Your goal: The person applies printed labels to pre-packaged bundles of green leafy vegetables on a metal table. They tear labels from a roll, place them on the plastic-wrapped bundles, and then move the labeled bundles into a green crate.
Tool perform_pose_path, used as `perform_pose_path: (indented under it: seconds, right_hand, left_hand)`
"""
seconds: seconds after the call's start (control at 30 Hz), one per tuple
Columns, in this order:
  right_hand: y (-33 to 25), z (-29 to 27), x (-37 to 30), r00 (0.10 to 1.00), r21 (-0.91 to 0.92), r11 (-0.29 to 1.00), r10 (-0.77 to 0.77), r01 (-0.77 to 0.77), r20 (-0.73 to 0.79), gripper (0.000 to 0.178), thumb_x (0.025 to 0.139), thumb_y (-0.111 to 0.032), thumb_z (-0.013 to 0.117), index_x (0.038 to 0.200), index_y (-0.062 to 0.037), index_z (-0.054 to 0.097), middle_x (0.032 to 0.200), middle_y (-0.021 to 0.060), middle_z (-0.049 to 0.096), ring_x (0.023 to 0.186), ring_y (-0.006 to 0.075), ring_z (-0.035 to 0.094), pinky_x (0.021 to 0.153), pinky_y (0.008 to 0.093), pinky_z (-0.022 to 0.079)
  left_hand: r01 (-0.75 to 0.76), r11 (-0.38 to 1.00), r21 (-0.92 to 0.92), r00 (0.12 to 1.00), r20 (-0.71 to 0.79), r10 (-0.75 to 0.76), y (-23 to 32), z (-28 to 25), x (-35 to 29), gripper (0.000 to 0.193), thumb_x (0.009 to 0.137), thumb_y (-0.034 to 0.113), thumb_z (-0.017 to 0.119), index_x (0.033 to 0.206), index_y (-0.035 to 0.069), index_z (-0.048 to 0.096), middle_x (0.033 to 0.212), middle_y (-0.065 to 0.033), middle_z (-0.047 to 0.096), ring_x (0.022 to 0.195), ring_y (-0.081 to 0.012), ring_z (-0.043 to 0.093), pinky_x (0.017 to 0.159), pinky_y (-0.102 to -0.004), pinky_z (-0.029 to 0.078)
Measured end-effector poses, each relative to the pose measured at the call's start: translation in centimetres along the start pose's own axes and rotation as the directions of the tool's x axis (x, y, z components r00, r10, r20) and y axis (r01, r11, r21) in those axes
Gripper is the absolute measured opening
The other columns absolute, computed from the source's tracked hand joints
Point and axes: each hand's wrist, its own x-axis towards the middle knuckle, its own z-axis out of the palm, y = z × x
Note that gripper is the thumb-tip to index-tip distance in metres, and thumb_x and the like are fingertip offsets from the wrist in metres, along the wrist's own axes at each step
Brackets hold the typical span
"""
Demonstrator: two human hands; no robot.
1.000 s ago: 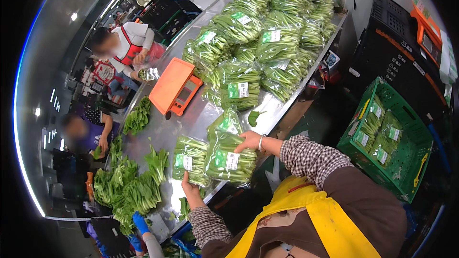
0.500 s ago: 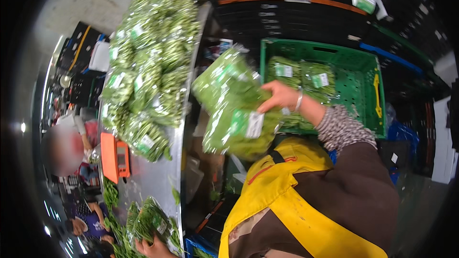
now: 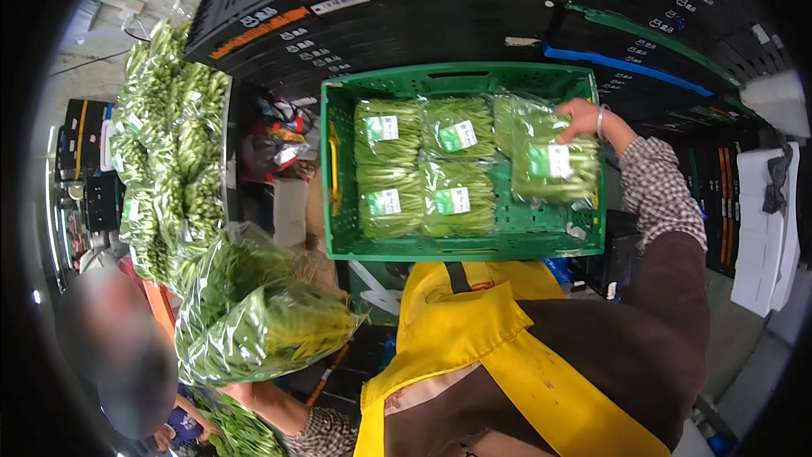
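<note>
My right hand (image 3: 582, 120) is closed on the upper edge of a clear bag of leafy greens (image 3: 541, 184) with a green and white label. This bag is at the right end of a green plastic crate (image 3: 461, 247), overlapping another bag partly hidden beneath it. Several labelled bags of greens (image 3: 387, 137) lie flat in rows in the crate's left and middle. At the lower left, my left hand (image 3: 244, 391) is under a bulky bundle of bagged greens (image 3: 262, 322), holding it up; most of its fingers are hidden.
A pile of bagged green stems (image 3: 169, 152) covers the table to the left. Black stacked crates (image 3: 457, 25) stand behind the green crate. Loose greens (image 3: 241, 427) lie at the lower left, near another person (image 3: 127, 347). White boxes (image 3: 761, 237) stand at far right.
My right hand has moved right, bringing bagged greens from beside the crate into its right end. My left hand has raised bagged greens off the table. The view has swung right.
</note>
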Motion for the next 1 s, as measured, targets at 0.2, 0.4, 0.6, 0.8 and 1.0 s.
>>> perform_pose_path:
  seconds: [0.2,0.4,0.6,0.8,1.0]
  right_hand:
    - [-1.6,-0.9,1.9,0.993,-0.191,0.981,-0.048,0.027,-0.105,0.036,0.059,-0.016,0.081,0.088,0.0020,0.067,0.081,0.0091,0.066,0.074,0.0206,0.060,0.075,0.0310,0.046]
    - [1.8,3.9,2.3,0.999,-0.208,0.977,-0.047,0.052,0.028,0.059,0.063,-0.022,0.081,0.115,-0.0046,0.059,0.116,0.0192,0.057,0.111,0.0302,0.052,0.096,0.0345,0.041]
    - [3.0,6.2,8.2,0.892,-0.306,0.951,-0.096,-0.050,-0.442,0.073,0.077,-0.033,0.068,0.140,-0.0194,0.034,0.146,0.0152,0.027,0.132,0.0360,0.029,0.108,0.0450,0.027]
    - [1.9,8.7,11.8,0.983,-0.545,0.825,0.068,-0.151,-0.171,0.076,0.077,-0.040,0.064,0.143,-0.0303,0.027,0.152,0.0042,0.018,0.137,0.0313,0.020,0.109,0.0493,0.021]
    - [-9.6,14.0,6.6,0.917,0.304,0.865,-0.376,0.400,-0.134,0.069,0.077,-0.041,0.071,0.131,-0.0077,0.045,0.133,0.0168,0.046,0.125,0.0278,0.041,0.103,0.0380,0.035]
  left_hand:
    - [0.080,0.997,0.006,0.982,0.170,-0.079,2.0,2.0,-2.2,0.069,0.060,0.004,0.078,0.121,-0.006,0.048,0.112,-0.0173,0.059,0.097,-0.0279,0.060,0.088,-0.0410,0.049]
    - [0.192,0.970,-0.152,0.969,0.185,-0.162,2.3,4.6,-4.9,0.069,0.059,0.005,0.078,0.119,-0.009,0.048,0.109,-0.0190,0.060,0.095,-0.0288,0.062,0.087,-0.0407,0.049]
    - [0.208,0.974,-0.091,0.960,0.211,-0.185,2.8,6.1,-5.5,0.070,0.058,0.004,0.079,0.119,-0.010,0.048,0.107,-0.0194,0.061,0.092,-0.0289,0.063,0.086,-0.0411,0.050]
    - [0.211,0.966,-0.150,0.964,0.194,-0.180,3.3,9.2,-6.2,0.076,0.055,0.004,0.083,0.121,-0.007,0.047,0.108,-0.0177,0.061,0.093,-0.0293,0.062,0.084,-0.0412,0.051]
    - [0.458,0.741,-0.491,0.886,0.324,-0.333,1.2,13.6,-6.5,0.071,0.062,0.002,0.075,0.125,-0.005,0.044,0.113,-0.0176,0.058,0.095,-0.0288,0.062,0.083,-0.0424,0.052]
